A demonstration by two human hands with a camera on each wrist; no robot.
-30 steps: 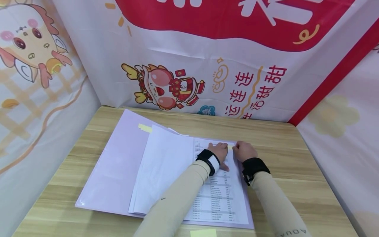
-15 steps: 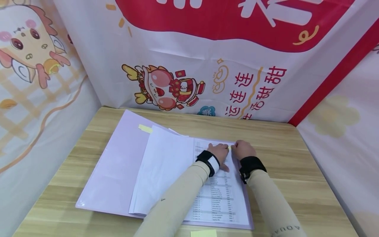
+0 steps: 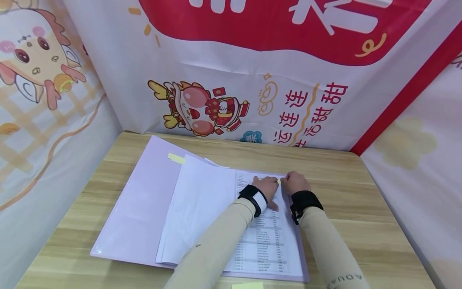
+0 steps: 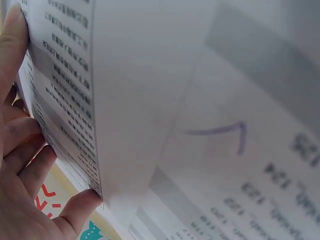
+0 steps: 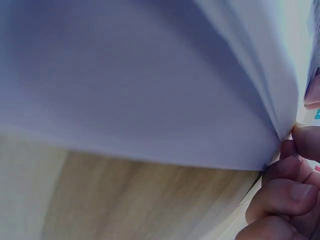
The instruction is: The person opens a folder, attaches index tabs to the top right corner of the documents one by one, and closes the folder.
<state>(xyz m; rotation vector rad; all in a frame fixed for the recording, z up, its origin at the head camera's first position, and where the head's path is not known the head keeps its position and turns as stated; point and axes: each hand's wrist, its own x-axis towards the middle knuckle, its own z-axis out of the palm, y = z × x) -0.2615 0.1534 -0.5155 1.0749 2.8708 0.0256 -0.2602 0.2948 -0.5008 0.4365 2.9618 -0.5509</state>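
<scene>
A lilac folder (image 3: 124, 208) lies spread on the table, with a stack of white sheets inside. My left hand (image 3: 266, 189) rests on the printed page (image 3: 263, 245) near its top right, fingers apart; the left wrist view shows the same hand (image 4: 35, 165) flat against the print. Between both hands a small yellow sticky note (image 3: 278, 181) shows, partly covered. My right hand (image 3: 296, 183) pinches the note at the page's right edge, its fingers curled. In the right wrist view, thumb and fingers (image 5: 282, 195) meet at the sheets' corner; the note is hard to make out there.
Another yellow sticky note (image 3: 176, 158) sticks out from the turned sheets (image 3: 202, 200) on the left. A yellow pad (image 3: 247, 285) lies at the table's near edge. Printed cloth (image 3: 223, 60) hangs behind the wooden table (image 3: 346, 192).
My right hand has shifted slightly left toward my left hand, and less of the sticky note shows between them. My left hand stays in place on the page.
</scene>
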